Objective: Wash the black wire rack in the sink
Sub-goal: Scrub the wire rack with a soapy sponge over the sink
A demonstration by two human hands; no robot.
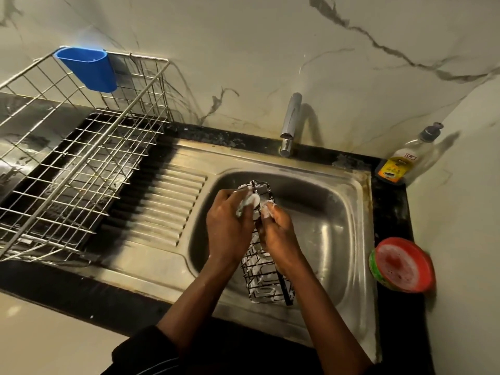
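Black wire rack [266,269] is down in the sink [338,239], pretty well lathered. It's gripped by the right hand [278,234]; a sudsy scrub pad [250,202] is clutched in the left hand [230,223]. Rinsing probably not done yet, no water seen at the tap [290,123].

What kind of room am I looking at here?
Most likely a home kitchen's washing-up corner: a steel sink with drainboard and tap, a wire drying basket beside it, a soap bottle. The right hand grips a black wire rack, the left hand a foamy pad.
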